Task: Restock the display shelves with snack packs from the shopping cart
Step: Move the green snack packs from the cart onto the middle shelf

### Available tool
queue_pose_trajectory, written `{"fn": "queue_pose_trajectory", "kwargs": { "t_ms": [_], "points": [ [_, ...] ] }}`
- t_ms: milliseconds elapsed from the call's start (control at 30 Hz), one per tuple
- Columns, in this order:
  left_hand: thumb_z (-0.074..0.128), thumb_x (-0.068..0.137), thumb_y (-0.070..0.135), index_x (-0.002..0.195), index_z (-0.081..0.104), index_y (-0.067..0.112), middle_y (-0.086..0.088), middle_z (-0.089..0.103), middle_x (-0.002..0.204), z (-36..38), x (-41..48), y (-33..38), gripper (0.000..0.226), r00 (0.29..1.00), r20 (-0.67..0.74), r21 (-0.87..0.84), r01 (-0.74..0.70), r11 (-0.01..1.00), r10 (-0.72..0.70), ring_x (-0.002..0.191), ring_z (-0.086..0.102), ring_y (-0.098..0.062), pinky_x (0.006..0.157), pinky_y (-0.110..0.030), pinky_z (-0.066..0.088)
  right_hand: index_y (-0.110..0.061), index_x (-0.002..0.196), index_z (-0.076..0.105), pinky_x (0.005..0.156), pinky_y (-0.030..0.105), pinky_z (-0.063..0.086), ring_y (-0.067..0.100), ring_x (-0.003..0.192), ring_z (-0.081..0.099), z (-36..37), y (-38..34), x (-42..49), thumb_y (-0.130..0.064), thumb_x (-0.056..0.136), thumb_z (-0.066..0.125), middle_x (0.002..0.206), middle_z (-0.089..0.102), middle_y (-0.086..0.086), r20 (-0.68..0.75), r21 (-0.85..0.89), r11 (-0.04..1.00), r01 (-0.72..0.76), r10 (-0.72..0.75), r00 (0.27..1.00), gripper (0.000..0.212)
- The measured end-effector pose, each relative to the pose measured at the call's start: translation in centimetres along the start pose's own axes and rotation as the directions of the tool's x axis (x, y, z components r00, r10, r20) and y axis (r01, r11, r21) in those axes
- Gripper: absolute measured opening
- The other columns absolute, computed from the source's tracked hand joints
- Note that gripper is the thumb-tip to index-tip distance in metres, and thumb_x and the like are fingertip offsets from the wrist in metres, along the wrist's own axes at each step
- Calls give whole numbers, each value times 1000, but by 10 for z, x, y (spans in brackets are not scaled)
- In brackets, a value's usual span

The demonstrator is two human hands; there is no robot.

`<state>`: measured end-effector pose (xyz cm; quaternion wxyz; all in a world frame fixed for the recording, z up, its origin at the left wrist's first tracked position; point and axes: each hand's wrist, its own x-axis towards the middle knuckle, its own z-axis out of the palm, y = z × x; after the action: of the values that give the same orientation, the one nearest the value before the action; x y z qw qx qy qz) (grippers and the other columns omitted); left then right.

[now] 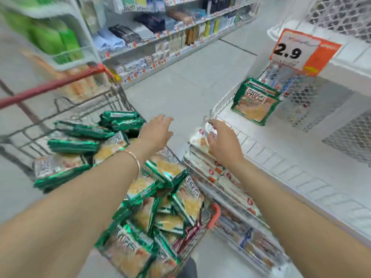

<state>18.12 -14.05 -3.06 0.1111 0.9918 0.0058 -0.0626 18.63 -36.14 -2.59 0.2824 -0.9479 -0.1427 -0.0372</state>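
Snack packs (164,199) lie heaped in the cart (84,106), parked close beside the shelf (285,145), probably to keep your reach short; a small stack (255,103) stands there facing out; your left hand (156,131) and right hand (222,141) hover between, spread and empty.

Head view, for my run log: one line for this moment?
left hand open over cart | right hand open by shelf | packs mostly in cart
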Motion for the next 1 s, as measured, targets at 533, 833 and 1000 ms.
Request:
{"fn": "queue_pose_trajectory", "kwargs": {
  "t_ms": [533,833,1000],
  "points": [
    [47,105,28,140,51,15,-6,55,137,14,-117,-83,38,899,-37,-579,337,742,-437,114,57,-24,103,-43,46,-23,154,35,116,29,26,17,144,34,118,-41,-68,-29,100,60,157,40,-1,425,359,902,-238,69,903,60],
    [72,74,39,117,61,2,-11,76,91,-26,-106,-68,58,754,653,-752,656,59,-71,75,74,-22,59,-28,59,-40,156,22,122,39,14,3,153,4,65,-54,-73,-53,98,49,166,9,-15,312,249,897,365,-430,847,65],
    [74,82,15,122,55,-1,-5,72,75,-12,-110,-90,47,820,516,-832,549,83,-247,52,66,-13,47,-22,52,-17,152,36,117,42,33,21,143,38,64,-7,-82,-39,101,47,156,40,6,355,215,963,-165,80,932,57]
  ]
}}
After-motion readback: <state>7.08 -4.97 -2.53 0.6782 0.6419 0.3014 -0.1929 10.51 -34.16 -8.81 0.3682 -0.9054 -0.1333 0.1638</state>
